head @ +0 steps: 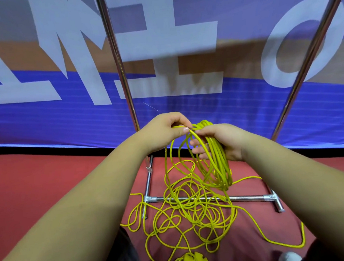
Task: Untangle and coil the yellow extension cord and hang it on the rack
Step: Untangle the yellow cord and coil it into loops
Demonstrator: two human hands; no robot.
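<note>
— How's the light?
— Bright and even, seemingly from overhead; soft shadows fall on the blue banner [186, 112], and thin glare streaks run down the chrome rack poles [118, 58]
— Sharpness?
— Centre is crisp. Wide-angle distortion bends the poles outward and stretches the forearms [73, 200] at the lower edges, where detail softens slightly

Yellow extension cord [196, 213] lay mostly in a loose tangle on the red floor, several coils gathered above it, its socket end at the bottom edge; the chrome rack [252, 198] stood upright just behind.
</note>
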